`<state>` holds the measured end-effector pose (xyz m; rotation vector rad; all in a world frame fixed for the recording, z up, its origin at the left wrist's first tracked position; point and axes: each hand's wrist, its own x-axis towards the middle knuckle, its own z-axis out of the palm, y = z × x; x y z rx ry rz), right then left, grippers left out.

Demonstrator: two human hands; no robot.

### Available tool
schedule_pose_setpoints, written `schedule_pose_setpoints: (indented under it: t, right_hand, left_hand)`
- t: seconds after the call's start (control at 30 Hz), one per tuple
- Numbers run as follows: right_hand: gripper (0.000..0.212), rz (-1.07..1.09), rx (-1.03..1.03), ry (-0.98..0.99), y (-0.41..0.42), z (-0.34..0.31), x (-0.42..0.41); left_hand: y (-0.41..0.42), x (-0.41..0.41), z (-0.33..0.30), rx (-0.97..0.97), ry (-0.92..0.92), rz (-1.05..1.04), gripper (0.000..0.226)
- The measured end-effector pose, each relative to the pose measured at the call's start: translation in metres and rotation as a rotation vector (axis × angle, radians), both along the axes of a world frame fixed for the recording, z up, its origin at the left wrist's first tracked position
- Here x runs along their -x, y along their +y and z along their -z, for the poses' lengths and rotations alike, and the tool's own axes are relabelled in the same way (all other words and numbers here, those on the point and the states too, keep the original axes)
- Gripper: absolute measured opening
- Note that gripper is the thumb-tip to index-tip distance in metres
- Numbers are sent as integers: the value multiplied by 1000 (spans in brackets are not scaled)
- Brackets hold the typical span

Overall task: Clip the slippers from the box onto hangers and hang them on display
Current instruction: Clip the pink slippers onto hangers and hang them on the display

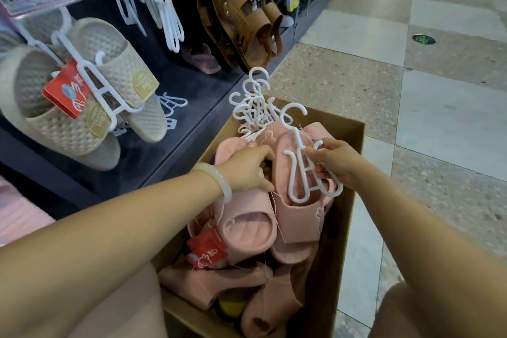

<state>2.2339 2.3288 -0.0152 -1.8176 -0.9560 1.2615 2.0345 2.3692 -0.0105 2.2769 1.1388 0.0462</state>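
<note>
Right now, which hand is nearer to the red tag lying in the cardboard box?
Left. The left hand reaches into the pink slippers just above the red tag; the right hand holds a white plastic hanger farther up and right.

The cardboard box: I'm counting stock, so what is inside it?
The brown cardboard box holds pink foam slippers, loose white plastic hangers and a red tag. Lower layers are covered.
</note>
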Motion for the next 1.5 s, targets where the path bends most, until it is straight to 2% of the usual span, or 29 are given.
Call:
schedule_pose_setpoints:
  t: [0.1,0.23,0.4,0.5,0.63,0.7,0.77,0.83,0.93,1.07,1.13,1.17,1.27,1.3,1.37,1.43,1.5]
  right_hand:
    - [18,20,5,10,2,3,-1]
    - [15,33,33,14,1,6,-2]
    - [12,80,37,29,-3,8,-4]
    - [11,108,34,61,-3,8,0]
    - [11,119,16,22,-2,6,6]
    - [9,161,-30,5,0,4,7]
    - [15,258,-119,47,3,0,6]
    - [20,338,-201,95,5,-5,2]
    - [20,419,-269,89,5,-12,-2]
    - [22,550,-299,168,5,-14,-13]
    - [22,556,-285,174,6,-13,-16]
    - [22,551,-280,174,6,-12,-17]
    - [22,533,-277,183,6,-13,-16]
    - [21,527,-277,187,6,-14,-15]
    - [20,510,-260,179,7,-14,-12]
    - [19,480,-238,157,7,-14,-10]
    - [18,452,-232,148,7,-15,-10]
  left_hand:
    - [-3,3,-1,18,64,-34,62]
    - [-11,-9,-6,82,176,83,51]
    - [-28,-22,-9,-46,290,276,86]
    - [-26,-30,-7,9,388,333,78]
    - [-29,-43,0,-3,499,321,66]
    - [-32,-51,6,-37,484,269,66]
    - [-31,-53,13,-60,400,153,76]
    - [-29,-49,18,-98,325,77,78]
    - [-37,-45,22,-189,300,85,77]
    - [-56,-50,18,-492,453,185,54]
    - [-68,-51,16,-537,523,250,44]
    - [-74,-50,18,-521,542,277,48]
    - [-89,-47,29,-438,704,371,84]
    - [-91,-47,32,-453,765,401,84]
    - [-90,-48,34,-463,801,423,62]
    - [-89,-53,30,-425,709,412,42]
    - [-88,-58,27,-372,579,393,37]
